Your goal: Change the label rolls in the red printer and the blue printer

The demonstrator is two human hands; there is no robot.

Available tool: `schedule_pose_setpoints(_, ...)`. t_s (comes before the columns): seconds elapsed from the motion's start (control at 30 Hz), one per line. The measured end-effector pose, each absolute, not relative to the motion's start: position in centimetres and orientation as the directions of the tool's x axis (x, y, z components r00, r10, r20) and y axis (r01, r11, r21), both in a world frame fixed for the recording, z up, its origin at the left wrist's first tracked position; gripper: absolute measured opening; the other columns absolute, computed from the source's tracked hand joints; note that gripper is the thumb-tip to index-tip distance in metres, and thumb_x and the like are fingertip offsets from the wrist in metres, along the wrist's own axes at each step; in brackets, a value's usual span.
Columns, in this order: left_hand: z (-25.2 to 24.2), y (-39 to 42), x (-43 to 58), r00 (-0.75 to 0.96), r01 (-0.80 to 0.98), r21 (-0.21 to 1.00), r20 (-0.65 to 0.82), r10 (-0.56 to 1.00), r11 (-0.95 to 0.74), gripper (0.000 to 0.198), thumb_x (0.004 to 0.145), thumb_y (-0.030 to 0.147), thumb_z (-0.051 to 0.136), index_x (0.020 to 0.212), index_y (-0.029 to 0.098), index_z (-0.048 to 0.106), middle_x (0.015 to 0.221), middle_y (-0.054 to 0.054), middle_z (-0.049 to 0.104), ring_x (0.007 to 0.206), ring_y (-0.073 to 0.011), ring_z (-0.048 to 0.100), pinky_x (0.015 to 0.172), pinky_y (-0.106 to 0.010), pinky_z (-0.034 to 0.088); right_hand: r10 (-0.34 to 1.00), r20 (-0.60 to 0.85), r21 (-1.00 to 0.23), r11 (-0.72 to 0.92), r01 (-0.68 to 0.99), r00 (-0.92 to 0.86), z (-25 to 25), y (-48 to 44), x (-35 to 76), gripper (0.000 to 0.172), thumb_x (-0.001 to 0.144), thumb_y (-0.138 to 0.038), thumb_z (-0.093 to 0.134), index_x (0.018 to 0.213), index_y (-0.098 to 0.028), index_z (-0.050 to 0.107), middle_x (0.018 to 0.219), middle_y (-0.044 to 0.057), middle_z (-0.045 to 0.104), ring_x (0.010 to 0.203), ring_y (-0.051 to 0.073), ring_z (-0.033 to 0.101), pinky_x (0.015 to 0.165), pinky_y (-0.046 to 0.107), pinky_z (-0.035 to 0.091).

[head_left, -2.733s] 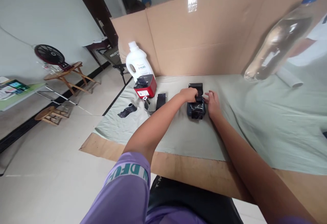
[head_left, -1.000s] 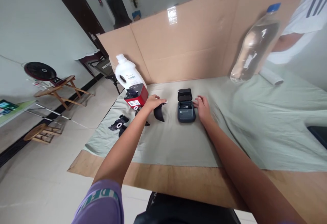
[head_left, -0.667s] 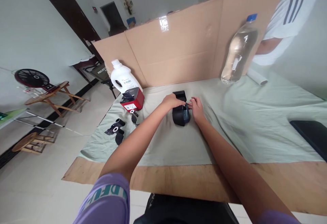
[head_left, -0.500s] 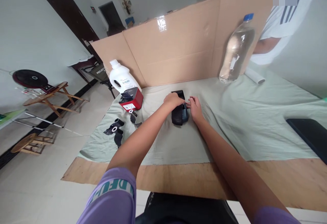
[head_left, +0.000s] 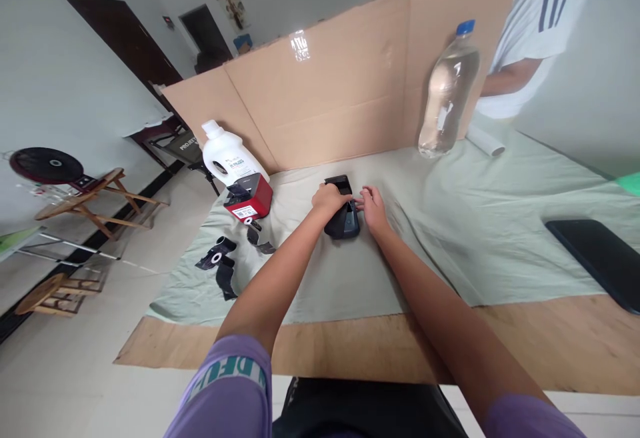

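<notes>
On the cloth ahead of me lies a dark blue device (head_left: 352, 225), its lower right part uncovered. A black cover (head_left: 336, 226) lies over its left side; I cannot make out the exact kind of either. My left hand (head_left: 327, 198) grips the cover from above, fingers bent around its upper half. Just right of the device is my right hand (head_left: 373, 209), fingers apart, their tips close to its edge. Whether they touch it is too small to tell. My left fingers partly hide the middle of the device.
To the left stand a red and black box (head_left: 255, 199) and a white jug (head_left: 233, 155), with black straps (head_left: 227, 271) nearer me. A cardboard panel (head_left: 340, 105), a water bottle (head_left: 447, 95) and a white tube (head_left: 486, 141) are behind. A phone (head_left: 597, 255) lies right. A person (head_left: 525, 58) stands beyond.
The black cover has shifted left off the device, so more of its blue lower part shows. My left hand keeps hold of the cover. The whole view has shifted slightly.
</notes>
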State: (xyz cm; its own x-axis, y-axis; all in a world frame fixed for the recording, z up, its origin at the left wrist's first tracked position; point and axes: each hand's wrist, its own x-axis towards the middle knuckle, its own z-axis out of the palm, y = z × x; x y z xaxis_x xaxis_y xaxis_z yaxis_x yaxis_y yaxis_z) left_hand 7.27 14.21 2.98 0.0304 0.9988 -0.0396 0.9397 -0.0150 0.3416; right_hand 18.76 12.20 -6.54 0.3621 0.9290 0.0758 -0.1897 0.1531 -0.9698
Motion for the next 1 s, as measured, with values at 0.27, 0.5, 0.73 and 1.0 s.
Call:
schedule_pose_setpoints(0.27,-1.2,9.4,2.9,0.001,0.732,0.614,0.431,0.902,-0.294,0.020,0.095,0.035,0.055,0.097,0.021,0.069,0.106,-0.007,0.067,0.104,-0.0194,0.063,0.097,-0.031,0.048,0.929,0.076,-0.974,0.146,-0.171,0.362,-6.7,12.4,18.7,0.039,0.086,-0.058,0.052,0.107,-0.025,0.055,0.113,0.007,0.064,0.092,0.021,0.070,0.068,0.032,0.058)
schedule_pose_setpoints(0.5,-4.9,3.9,-0.9,0.341,0.658,0.522,0.435,0.833,-0.542,0.072,0.074,0.004,0.050,0.141,0.027,0.056,0.145,-0.008,0.051,0.132,-0.0254,0.047,0.113,-0.043,0.040,0.961,0.071,-0.993,0.094,-0.076,0.266,-6.0,13.2,19.8,0.046,0.087,-0.060,0.051,0.118,-0.027,0.059,0.133,0.008,0.064,0.121,0.025,0.062,0.089,0.039,0.056)
schedule_pose_setpoints(0.73,-5.0,4.1,-0.3,0.473,0.642,0.407,0.457,0.753,-0.650,0.053,0.088,0.014,0.056,0.138,0.032,0.063,0.152,-0.007,0.047,0.133,-0.0295,0.041,0.112,-0.048,0.039,0.993,0.068,-0.997,0.072,-0.042,0.098,-3.7,13.7,19.0,0.050,0.088,-0.059,0.054,0.130,-0.032,0.058,0.145,0.003,0.058,0.132,0.026,0.053,0.098,0.042,0.050)
schedule_pose_setpoints(1.0,-5.1,4.1,-0.7,0.424,0.598,0.429,0.547,0.722,-0.677,0.038,0.096,0.014,0.048,0.122,0.027,0.072,0.120,-0.006,0.072,0.108,-0.0218,0.062,0.095,-0.039,0.049,0.986,0.162,-0.977,0.166,0.131,-0.042,-4.6,12.0,19.2,0.037,0.072,-0.044,0.070,0.102,-0.022,0.068,0.098,0.003,0.070,0.103,0.023,0.062,0.099,0.041,0.049)
